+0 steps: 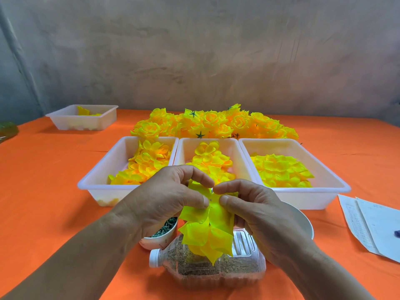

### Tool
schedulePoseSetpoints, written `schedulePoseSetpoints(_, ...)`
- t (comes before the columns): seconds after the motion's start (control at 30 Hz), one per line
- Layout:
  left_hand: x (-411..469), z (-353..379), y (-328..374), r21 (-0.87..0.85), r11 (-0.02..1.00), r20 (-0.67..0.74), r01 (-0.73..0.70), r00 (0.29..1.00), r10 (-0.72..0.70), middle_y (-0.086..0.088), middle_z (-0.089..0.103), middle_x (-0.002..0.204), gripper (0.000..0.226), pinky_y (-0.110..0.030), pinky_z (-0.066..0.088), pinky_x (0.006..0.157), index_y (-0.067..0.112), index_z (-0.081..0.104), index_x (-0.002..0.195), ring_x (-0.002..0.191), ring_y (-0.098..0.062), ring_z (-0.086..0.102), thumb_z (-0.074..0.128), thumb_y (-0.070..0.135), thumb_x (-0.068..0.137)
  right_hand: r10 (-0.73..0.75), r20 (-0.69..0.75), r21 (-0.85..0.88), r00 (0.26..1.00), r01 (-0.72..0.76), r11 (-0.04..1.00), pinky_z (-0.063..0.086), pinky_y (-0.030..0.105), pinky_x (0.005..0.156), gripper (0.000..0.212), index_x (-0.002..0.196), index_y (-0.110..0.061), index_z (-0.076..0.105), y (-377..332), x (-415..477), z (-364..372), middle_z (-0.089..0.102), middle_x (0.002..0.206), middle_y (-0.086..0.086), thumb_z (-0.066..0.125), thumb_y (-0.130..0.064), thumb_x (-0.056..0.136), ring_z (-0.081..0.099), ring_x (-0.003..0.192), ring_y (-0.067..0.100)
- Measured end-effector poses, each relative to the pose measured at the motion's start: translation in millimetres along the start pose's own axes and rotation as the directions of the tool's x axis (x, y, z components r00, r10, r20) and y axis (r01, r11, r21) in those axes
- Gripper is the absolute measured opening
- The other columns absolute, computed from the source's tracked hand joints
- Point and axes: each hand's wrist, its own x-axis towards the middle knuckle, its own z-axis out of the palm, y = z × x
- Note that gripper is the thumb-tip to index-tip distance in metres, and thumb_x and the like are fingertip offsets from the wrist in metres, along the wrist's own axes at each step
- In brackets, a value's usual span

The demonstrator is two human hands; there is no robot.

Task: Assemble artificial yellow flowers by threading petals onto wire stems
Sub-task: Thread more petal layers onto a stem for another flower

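Fluorescent yellow petals (pixel 207 234), pinched between left grip (pixel 166 200) and right grip (pixel 253 213), glow against a vivid orange table (pixel 54 180). Beyond the grip, three milky white trays (pixel 104 191) hold yellow-orange blooms (pixel 281 169). Farther back lies a heap of yellow and orange flowers (pixel 216 124), flecked with dark green stars (pixel 200 134). Under the grip, a clear bottle (pixel 238 271) with a white cap (pixel 154 258) holds brown grains (pixel 194 263). A white bowl (pixel 155 241) holds dark green pieces (pixel 166 227).

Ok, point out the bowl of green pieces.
In the head view, the bowl of green pieces sits left of centre, under the left hand, just behind the bottle.
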Motion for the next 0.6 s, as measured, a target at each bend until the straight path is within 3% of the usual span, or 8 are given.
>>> schedulePoseSetpoints(0.07,-0.3,-0.3,1.4,-0.020,1.000,0.015,-0.005,1.000,0.005,0.001,0.052,0.064,0.032,-0.028,0.044,0.059,0.022,0.075,0.081,0.054,-0.015,0.056,0.076,-0.006,0.067,-0.005,0.002,-0.002,1.000,0.005,1.000,0.051,0.042,0.069,0.018,0.090,-0.020,0.075,0.4,0.6,0.1,0.066,0.085,0.013,0.064,-0.007,0.087,0.060,0.073,0.023)
schedulePoseSetpoints(0.17,-1.1,0.5,3.6,-0.065,0.998,0.021,0.002,1.000,-0.001,-0.012,0.052,0.081,0.031,-0.044,0.041,0.074,0.021,0.075,0.082,0.068,-0.026,0.057,0.074,0.004,0.056,-0.008,0.006,-0.002,1.000,0.008,1.000,0.050,0.041,0.068,0.017,0.091,-0.020,0.075,1.4,1.3,0.4,0.065,0.085,0.012,0.064,-0.008,0.087,0.060,0.073,0.023)
schedulePoseSetpoints(0.33,0.3,1.9,0.7,-0.097,0.995,0.021,0.009,1.000,-0.007,-0.012,0.051,0.081,0.031,-0.040,0.038,0.070,0.019,0.075,0.083,0.071,-0.028,0.051,0.074,0.000,0.058,-0.002,0.002,0.016,1.000,0.002,1.000,0.050,0.044,0.070,0.019,0.089,-0.021,0.075,4.0,0.8,-0.7,0.063,0.084,0.014,0.064,-0.007,0.087,0.059,0.074,0.026)
schedulePoseSetpoints(0.47,2.4,2.3,-1.4,-0.158,0.986,0.043,0.049,0.998,-0.043,-0.017,0.051,0.090,0.033,-0.047,0.033,0.077,0.017,0.075,0.084,0.081,-0.035,0.046,0.074,0.000,0.056,-0.006,-0.001,0.022,1.000,0.006,1.000,0.050,0.047,0.074,0.020,0.089,-0.021,0.076,4.7,-0.3,0.0,0.063,0.085,0.015,0.063,-0.006,0.088,0.058,0.076,0.027)
schedulePoseSetpoints(0.53,4.2,0.3,-3.2,-0.183,0.981,0.073,0.066,0.996,-0.053,-0.018,0.056,0.087,0.033,-0.046,0.044,0.074,0.016,0.076,0.082,0.077,-0.036,0.053,0.074,-0.009,0.061,-0.006,-0.004,0.025,1.000,0.006,1.000,0.049,0.047,0.073,0.019,0.089,-0.021,0.076,4.3,-0.3,0.5,0.063,0.085,0.015,0.063,-0.006,0.087,0.058,0.076,0.027)
schedulePoseSetpoints(0.6,5.4,-1.9,-4.7,-0.229,0.970,0.102,0.084,0.993,-0.062,-0.014,0.065,0.079,0.033,-0.036,0.056,0.064,0.012,0.076,0.081,0.070,-0.031,0.064,0.067,-0.018,0.072,-0.005,-0.010,0.028,1.000,0.005,1.000,0.050,0.049,0.075,0.020,0.087,-0.021,0.076,3.6,-0.3,1.0,0.064,0.085,0.015,0.063,-0.006,0.087,0.058,0.077,0.028)
